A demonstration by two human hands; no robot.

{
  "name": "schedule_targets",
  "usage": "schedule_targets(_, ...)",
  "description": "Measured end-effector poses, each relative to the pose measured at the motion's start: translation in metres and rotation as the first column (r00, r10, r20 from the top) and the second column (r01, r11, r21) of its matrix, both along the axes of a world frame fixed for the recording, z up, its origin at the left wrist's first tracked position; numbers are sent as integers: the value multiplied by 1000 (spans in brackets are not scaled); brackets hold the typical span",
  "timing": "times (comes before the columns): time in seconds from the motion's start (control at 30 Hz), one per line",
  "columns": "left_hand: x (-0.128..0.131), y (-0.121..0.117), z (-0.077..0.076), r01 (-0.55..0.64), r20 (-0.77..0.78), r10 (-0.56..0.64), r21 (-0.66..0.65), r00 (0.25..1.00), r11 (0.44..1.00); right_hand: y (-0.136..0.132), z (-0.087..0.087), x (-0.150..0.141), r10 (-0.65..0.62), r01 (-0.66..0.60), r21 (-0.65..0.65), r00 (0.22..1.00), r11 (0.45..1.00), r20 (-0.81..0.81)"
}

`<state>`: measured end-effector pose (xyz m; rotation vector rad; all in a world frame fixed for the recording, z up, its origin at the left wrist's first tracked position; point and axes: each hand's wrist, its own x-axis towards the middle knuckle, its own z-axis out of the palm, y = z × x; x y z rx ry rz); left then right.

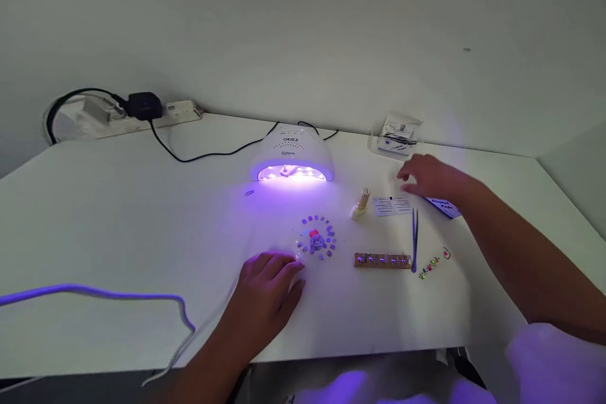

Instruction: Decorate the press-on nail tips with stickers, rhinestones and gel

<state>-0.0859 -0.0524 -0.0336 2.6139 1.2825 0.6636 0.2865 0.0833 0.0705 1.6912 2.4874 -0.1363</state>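
Toward the worktop's (118, 221) front edge, the left hand (267, 284) rests with fingers bent and close together, thumb a little apart; whether its fingertips pinch anything, I cannot tell. It is best kept low and still, as the ringed gems (330, 228) lie just beside them and would scatter at a brush. Right of these, a studded strip (383, 261) sits beside tweezers (415, 240), tips toward the back edge. Farther back, the right hand (428, 175) is partly open, seemingly empty, near the blue box (442, 205); lifting it clear of the bottle (362, 202) avoids a knock. The lit lamp (293, 153) stands by the back edge, its opening facing front.
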Motion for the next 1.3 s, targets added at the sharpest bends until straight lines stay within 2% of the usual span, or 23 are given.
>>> schedule_targets(0.1, 0, 1, -1, -10, -20, 10, -7, 1000, 1000, -28, -24, -16, 57, -55, -70, 998, 996, 20)
schedule_targets(0.23, 1, 1, -1, -23, -29, 22, -18, 999, 1000, -40, -43, -21, 19, -16, -68, 998, 998, 52)
schedule_targets(0.4, 0, 2, 0, -29, -33, 28, -18, 999, 999, -35, -49, -16, -40, 44, -78, 998, 996, 54)
schedule_targets(0.6, 3, 1, 4, -41, -52, 40, -27, 998, 999, -30, -51, -15, -101, 98, -110, 995, 989, -23)
schedule_targets(0.7, 4, 2, 5, -50, -47, 48, -38, 998, 998, -32, -44, -16, -101, 89, -134, 991, 987, -90)
schedule_targets(0.83, 1, 3, 9, -38, 11, 39, -57, 999, 998, -45, -22, -18, -112, 84, -147, 974, 986, -196)
schedule_targets(0.97, 5, -3, 30, 32, 170, -21, -62, 985, 998, -68, 10, -26, -81, 43, -154, 965, 987, -249)
schedule_targets(1.03, 18, -7, 48, 93, 290, -73, -54, 954, 994, -81, 23, -36, -13, -33, -172, 965, 985, -260)
schedule_targets(1.1, 38, -7, 68, 136, 359, -108, -55, 927, 989, -92, 32, -49, 147, -199, -185, 954, 962, -259)
schedule_targets(1.2, 71, 0, 92, 211, 299, -158, -151, 941, 966, -107, 37, -68, 340, -394, -165, 897, 904, -281)
schedule_targets(1.3, 91, 8, 100, 318, 270, -253, -230, 929, 920, -118, 37, -79, 428, -475, -76, 842, 877, -328)
